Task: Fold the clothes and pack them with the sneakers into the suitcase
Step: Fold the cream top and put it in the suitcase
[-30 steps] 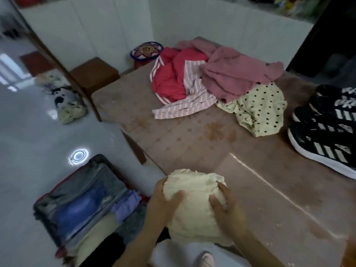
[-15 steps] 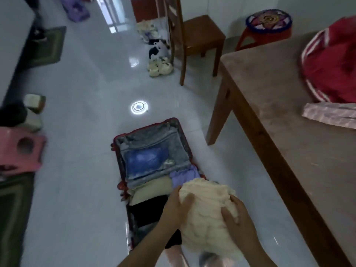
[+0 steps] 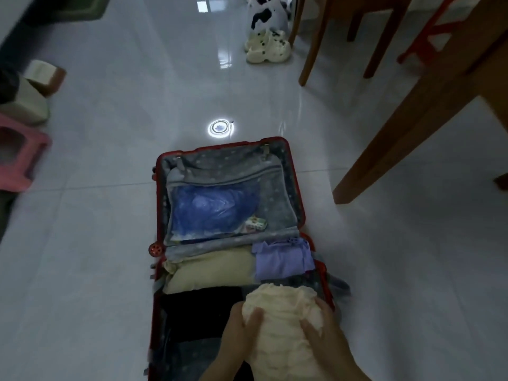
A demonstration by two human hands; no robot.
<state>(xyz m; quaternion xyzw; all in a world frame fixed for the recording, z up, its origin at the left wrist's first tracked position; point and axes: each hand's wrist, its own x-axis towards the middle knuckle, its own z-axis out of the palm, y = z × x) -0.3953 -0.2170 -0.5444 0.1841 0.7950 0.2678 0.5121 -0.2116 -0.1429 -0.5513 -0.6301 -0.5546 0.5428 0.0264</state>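
Note:
A red suitcase (image 3: 158, 171) lies open on the tiled floor. Its lid half holds a blue bag behind a grey mesh pocket. The near half holds a folded pale yellow garment (image 3: 209, 270), a folded lilac garment (image 3: 281, 261) and a black garment (image 3: 198, 312). Both hands grip a folded cream garment (image 3: 283, 323) over the near right part of the suitcase. My left hand (image 3: 239, 334) clasps its left side and my right hand (image 3: 327, 339) its right side. The sneakers and the remaining clothes are out of view.
A wooden table leg (image 3: 406, 122) slants down at the right, with chair legs (image 3: 313, 42) behind it. Cream spotted clogs (image 3: 268, 46) sit on the floor at the back. A pink stool (image 3: 19, 152) and small boxes (image 3: 35, 89) stand at the left.
My view swung from the tabletop down to the floor. Both hands carried the cream garment off the table and down over the open suitcase.

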